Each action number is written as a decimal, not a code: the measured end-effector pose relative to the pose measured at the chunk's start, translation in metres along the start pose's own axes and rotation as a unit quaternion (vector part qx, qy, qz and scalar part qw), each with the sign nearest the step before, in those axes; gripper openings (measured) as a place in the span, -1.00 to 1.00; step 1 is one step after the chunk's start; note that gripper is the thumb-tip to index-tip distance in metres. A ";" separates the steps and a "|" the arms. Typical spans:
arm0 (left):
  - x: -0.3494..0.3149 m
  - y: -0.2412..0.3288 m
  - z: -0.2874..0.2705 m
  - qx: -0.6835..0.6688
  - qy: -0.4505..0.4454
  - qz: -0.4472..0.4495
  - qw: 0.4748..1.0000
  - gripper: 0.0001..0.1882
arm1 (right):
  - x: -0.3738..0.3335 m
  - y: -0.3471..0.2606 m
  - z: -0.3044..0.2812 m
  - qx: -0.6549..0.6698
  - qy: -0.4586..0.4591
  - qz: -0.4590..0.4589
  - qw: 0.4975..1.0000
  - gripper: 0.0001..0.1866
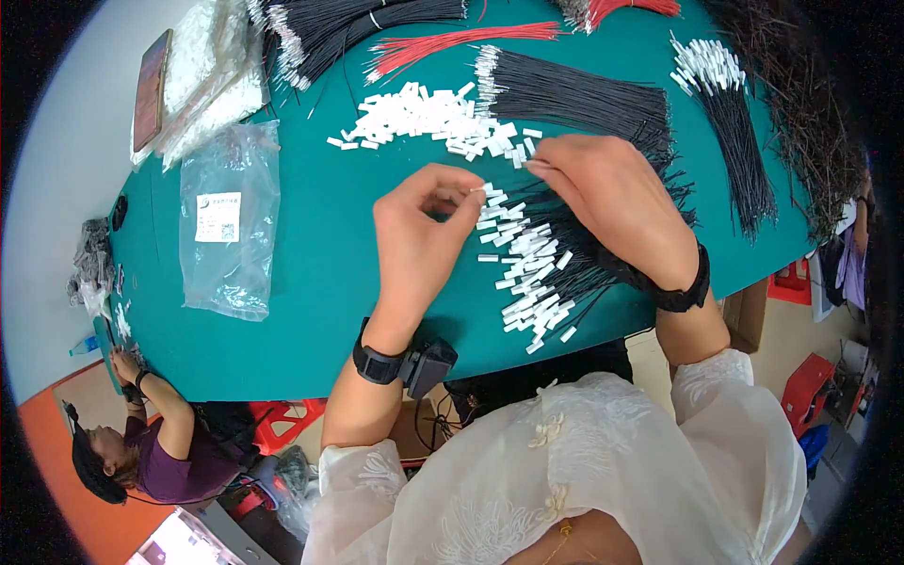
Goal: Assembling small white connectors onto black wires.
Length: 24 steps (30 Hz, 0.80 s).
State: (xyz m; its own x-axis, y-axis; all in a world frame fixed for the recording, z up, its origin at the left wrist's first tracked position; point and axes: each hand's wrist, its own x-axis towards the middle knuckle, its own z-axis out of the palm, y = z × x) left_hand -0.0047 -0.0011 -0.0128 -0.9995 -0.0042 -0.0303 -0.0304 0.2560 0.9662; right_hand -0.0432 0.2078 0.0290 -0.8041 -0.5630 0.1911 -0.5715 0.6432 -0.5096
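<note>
My left hand (424,226) is closed in a pinch, a small white plastic connector at its fingertips. To its right, my right hand (617,198) also pinches; what lies between its fingers is too small to make out. Below them fans a group of black wires (593,259), their near-left ends capped with white connectors (532,273). My right hand and wrist cover part of these wires. Just beyond my fingertips spreads a heap of loose white connectors (414,115). Behind my right hand lies a bundle of black wires (584,89) with bare pale tips.
A clear plastic bag (231,268) rests at left on the green tabletop (311,330). Farther back are filled bags (212,85), a phone (153,89), red wires (461,47) and a capped wire bundle (730,132). Dark wires (800,113) pile at right. Another person (179,452) works at left.
</note>
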 end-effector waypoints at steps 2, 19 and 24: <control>0.003 0.001 0.000 0.074 -0.015 0.019 0.997 -0.81 | 0.000 0.001 -0.002 -0.069 -0.011 0.021 0.997 -0.85; 0.026 -0.025 -0.025 0.197 0.101 0.141 0.965 -0.48 | 0.003 0.003 0.005 0.022 -0.003 -0.016 1.000 -0.81; 0.023 -0.016 -0.032 0.308 0.148 0.118 0.932 -0.59 | 0.002 -0.002 0.000 0.067 0.005 -0.003 0.998 -0.81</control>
State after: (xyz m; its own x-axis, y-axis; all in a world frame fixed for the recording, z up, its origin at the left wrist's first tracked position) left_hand -0.0273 -0.0360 -0.0211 -0.9378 -0.1208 0.3255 0.1076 0.7902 0.6034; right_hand -0.0438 0.2051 0.0300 -0.8028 -0.5612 0.2015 -0.5492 0.5641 -0.6166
